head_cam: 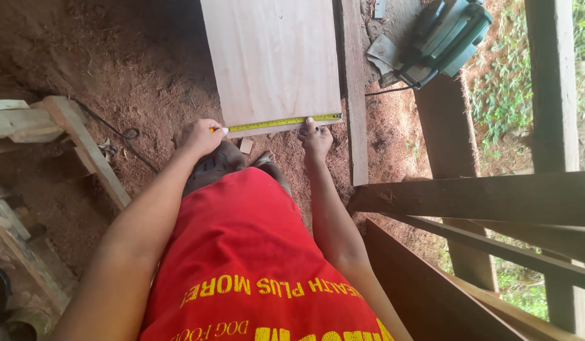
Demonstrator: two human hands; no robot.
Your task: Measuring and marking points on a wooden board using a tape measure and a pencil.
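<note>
A pale wooden board (273, 57) lies flat on the sawdust ground in front of me. A yellow measuring tape (283, 122) is stretched along its near edge. My left hand (201, 136) is closed on the tape's left end at the board's near left corner. My right hand (316, 140) presses the tape down with its fingertips close to the board's near right corner. My red shirt fills the lower middle of the view.
A teal power saw (441, 38) sits on a plank at the upper right, its cord running left. A long narrow plank (354, 95) lies beside the board. Wooden beams (482, 199) cross at right; a wooden frame (65, 136) and black cable lie at left.
</note>
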